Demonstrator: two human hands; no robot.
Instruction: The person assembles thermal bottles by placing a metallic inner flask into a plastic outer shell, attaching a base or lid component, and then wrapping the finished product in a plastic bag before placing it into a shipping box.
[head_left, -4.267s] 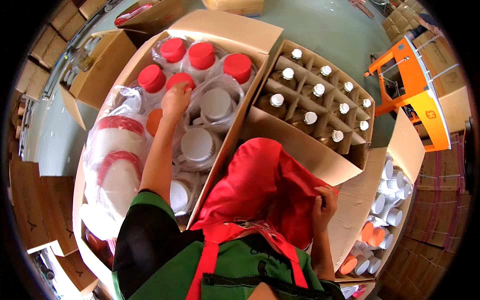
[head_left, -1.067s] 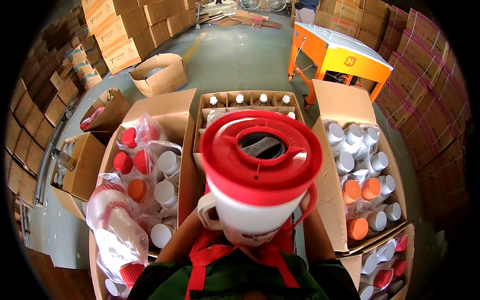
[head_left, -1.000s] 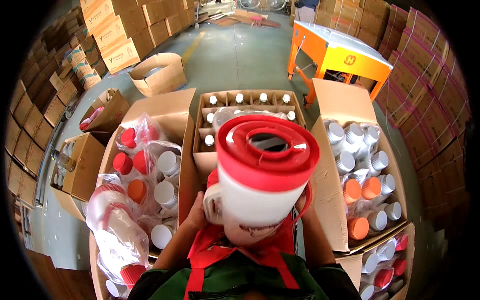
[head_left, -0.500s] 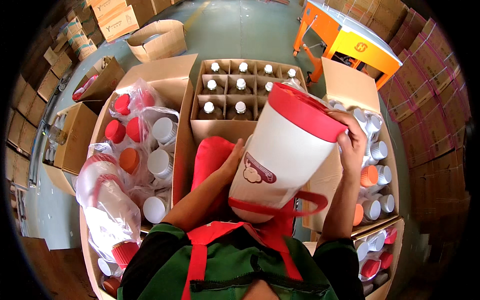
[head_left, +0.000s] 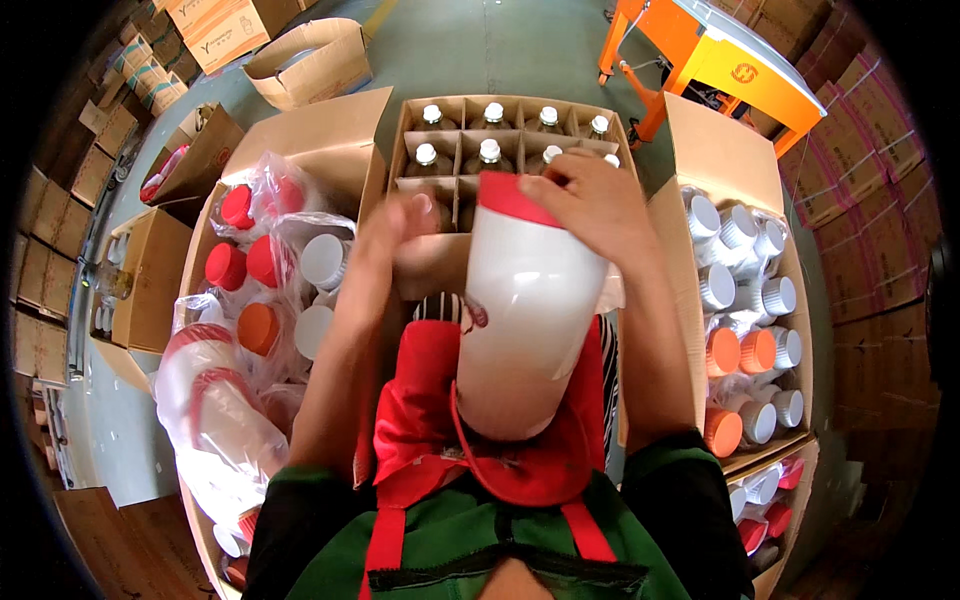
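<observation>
The right hand (head_left: 598,200) grips the red upper end of a white pitcher (head_left: 525,310), its thumb across the rim and its other fingers partly hidden on the far side; a hold there likely lets one hand manage so tall a body. The left hand (head_left: 400,228), blurred, appears loosely spread and empty, just beside the pitcher's upper left and apart from it. The pitcher leans slightly over the person's lap, its base against the red apron (head_left: 425,375), which probably steadies it. Directly beyond is a divided carton (head_left: 440,262) of white-capped bottles (head_left: 489,152), upright one to a cell; the cardboard dividers (head_left: 525,147) presumably keep them from knocking together. On the left, an open carton (head_left: 315,135) is crowded with red, white and orange lids, and clear plastic bags (head_left: 225,390) cover some containers, likely against scuffing. On the right, another open carton (head_left: 720,140) holds white and orange lids (head_left: 757,350) packed close, its flaps folded outward, leaving the contents within reach. Farther off is an orange machine (head_left: 690,65) on the floor.
</observation>
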